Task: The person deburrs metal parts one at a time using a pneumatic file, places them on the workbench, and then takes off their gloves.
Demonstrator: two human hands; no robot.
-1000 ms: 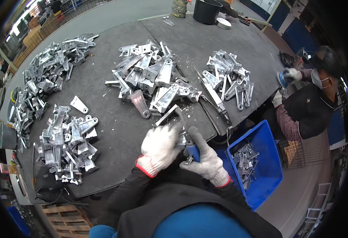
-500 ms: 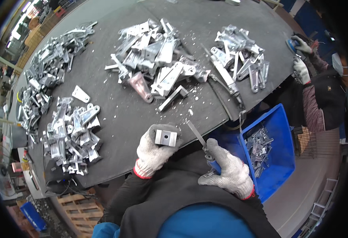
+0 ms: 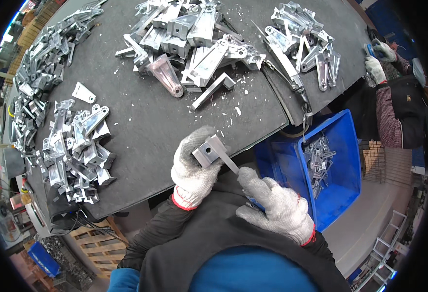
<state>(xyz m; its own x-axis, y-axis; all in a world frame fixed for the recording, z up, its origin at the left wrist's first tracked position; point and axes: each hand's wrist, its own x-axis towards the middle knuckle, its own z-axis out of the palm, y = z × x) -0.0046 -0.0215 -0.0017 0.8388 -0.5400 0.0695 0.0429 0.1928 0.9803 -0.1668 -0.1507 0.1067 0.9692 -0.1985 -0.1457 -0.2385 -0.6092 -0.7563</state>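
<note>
Bracket (image 3: 202, 155) sits in the left grip (image 3: 190, 166), clasped by gloved fingers with its holed face up, near the close edge of the table (image 3: 145, 131). The right grip (image 3: 281, 208) is wrapped around a tool (image 3: 229, 162), whose flat strip reaches the bracket's side; whether they touch, I cannot tell. Beyond lies a heap (image 3: 177, 45) of metal parts; a blue bin (image 3: 339, 187) stands beside the table, right of both hands.

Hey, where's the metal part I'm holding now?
Near the middle of the head view, the metal part is in your left hand, with the flat blade from your right hand at its right side.
</note>
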